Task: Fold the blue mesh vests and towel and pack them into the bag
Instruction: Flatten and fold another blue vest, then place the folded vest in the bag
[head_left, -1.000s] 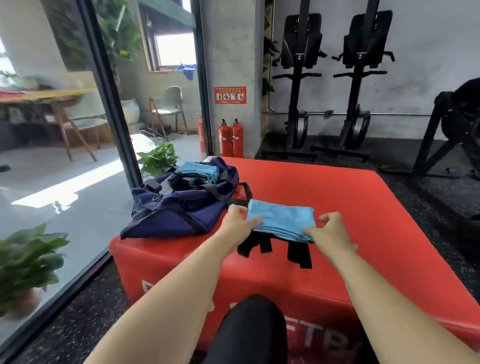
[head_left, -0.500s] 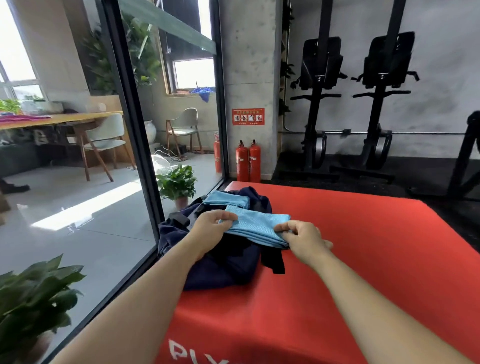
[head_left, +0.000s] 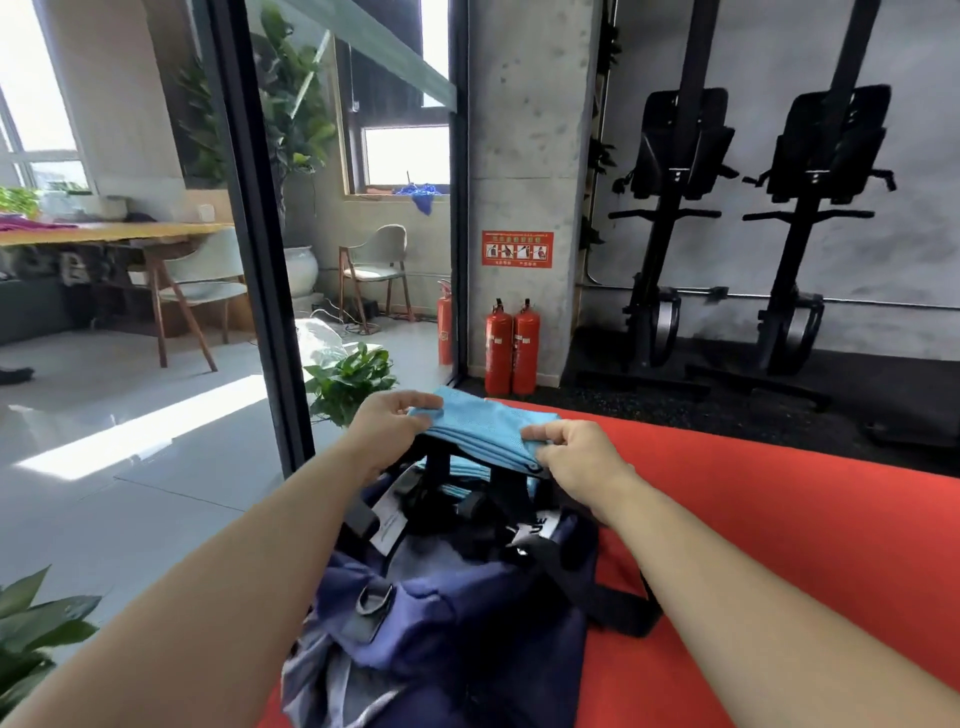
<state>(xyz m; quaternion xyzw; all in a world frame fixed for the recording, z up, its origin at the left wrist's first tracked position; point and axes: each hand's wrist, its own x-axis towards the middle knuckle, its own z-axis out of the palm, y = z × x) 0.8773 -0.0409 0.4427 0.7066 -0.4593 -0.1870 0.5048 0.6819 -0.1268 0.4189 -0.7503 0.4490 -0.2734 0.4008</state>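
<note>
Caught in mid-transfer above the navy bag (head_left: 457, 597): a folded blue mesh vest (head_left: 483, 428), pinched at its far-left edge by the left hand (head_left: 387, 431) and at its near-right corner by the right hand (head_left: 576, 457), both hands clamped on the cloth and kept apart by the width of the fold. Lifted within the last second off the top of the red desk (head_left: 779, 519), where it lay flat under the same two grips, and swung leftward until poised over the bag's open mouth. Not yet lowered or let go; held just clear of the opening. Already inside, directly below: a folded light-blue piece (head_left: 467, 470), partly hidden by black straps (head_left: 501, 499). Judged from this, one packing step nearly done, needing only a short drop and release onto the piece beneath. Worth watching for the fold slipping open on release, or catching on the straps across the mouth. Impossible to tell from here whether the piece inside is vest or towel, or what else remains to fold.
</note>
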